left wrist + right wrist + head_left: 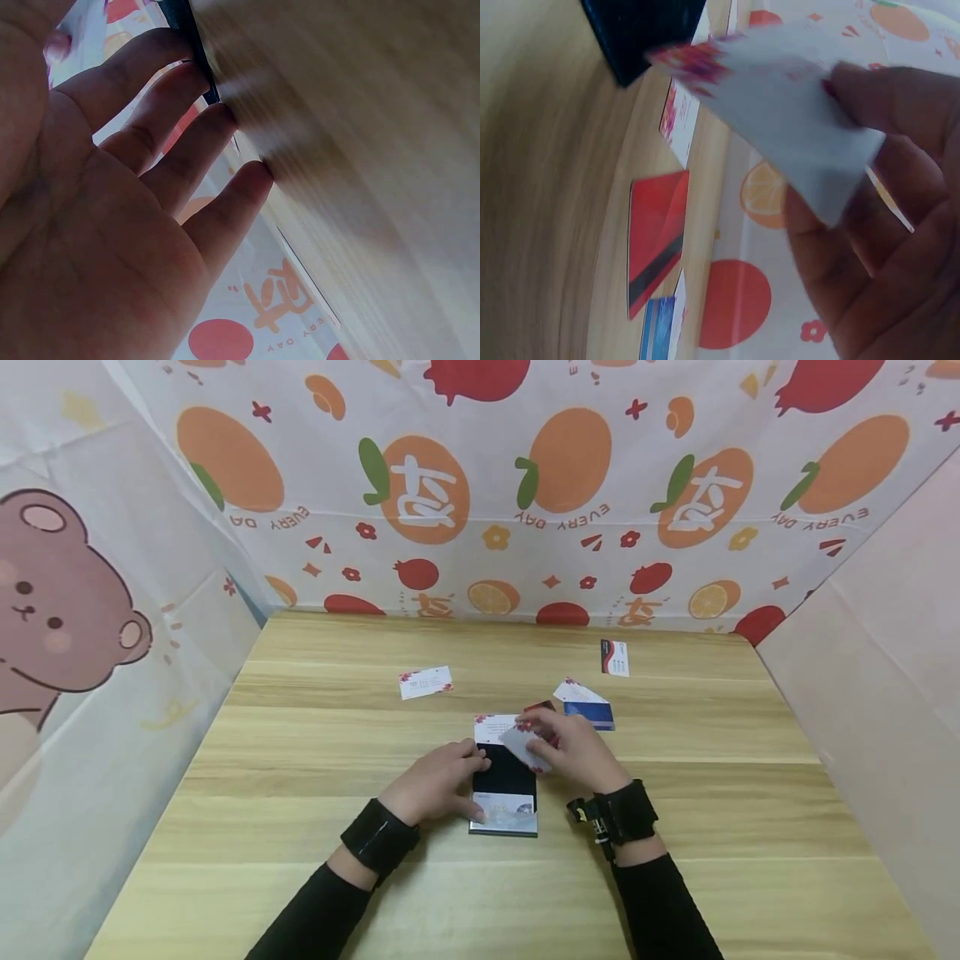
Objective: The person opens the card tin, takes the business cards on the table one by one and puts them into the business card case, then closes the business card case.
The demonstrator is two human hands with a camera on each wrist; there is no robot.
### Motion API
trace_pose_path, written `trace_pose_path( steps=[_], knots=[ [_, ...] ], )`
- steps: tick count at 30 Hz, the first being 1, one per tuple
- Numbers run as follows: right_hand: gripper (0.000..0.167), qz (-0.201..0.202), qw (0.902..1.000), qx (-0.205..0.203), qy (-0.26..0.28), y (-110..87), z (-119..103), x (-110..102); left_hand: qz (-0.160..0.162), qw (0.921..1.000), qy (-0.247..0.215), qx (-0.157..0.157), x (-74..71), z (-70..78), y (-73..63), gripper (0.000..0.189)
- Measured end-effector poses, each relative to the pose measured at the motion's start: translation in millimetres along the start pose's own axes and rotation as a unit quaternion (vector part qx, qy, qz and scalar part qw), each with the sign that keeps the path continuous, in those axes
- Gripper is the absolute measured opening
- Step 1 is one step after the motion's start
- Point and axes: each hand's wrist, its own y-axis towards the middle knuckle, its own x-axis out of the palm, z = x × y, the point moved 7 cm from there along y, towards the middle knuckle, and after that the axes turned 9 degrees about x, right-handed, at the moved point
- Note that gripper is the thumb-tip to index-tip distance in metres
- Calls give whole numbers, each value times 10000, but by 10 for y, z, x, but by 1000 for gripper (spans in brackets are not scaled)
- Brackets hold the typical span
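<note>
A black card holder [505, 767] lies unfolded on the table. A pale card with a small picture [502, 807] shows in its near part. My left hand [438, 781] rests at its left side, fingertips touching its edge and the table, thumb by the pale card. In the left wrist view the fingers of the left hand [142, 165] are nearly straight. My right hand [579, 752] pinches a white card with red flowers at its corners [780, 97] between thumb and fingers, tilted above the holder. Another white flowered card [491, 727] lies at the holder's far end.
A red card [658, 232] with a dark stripe lies beyond the right hand. Near it are a blue card [590, 716] and a white card [577, 692]. Farther back lie a black, red and white card [615, 658] and a flowered card [426, 682] at left.
</note>
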Motion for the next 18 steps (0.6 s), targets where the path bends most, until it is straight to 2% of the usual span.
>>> trace_pose_path(
  steps=[4,12,15,18],
  knots=[
    [19,-457,9989,-54,38,-26,-63,103,-14,10000,70,-12,2,1,12,72],
    [20,-1493,9878,-430,60,-75,-201,360,-3,9998,204,-5,21,0,11,74],
    [19,-1652,9853,-419,-86,-76,-225,432,25,9997,244,24,23,-5,-1,74],
    [17,-1590,9866,-285,-217,-74,-245,476,44,9997,254,8,13,-14,-7,74]
  ],
)
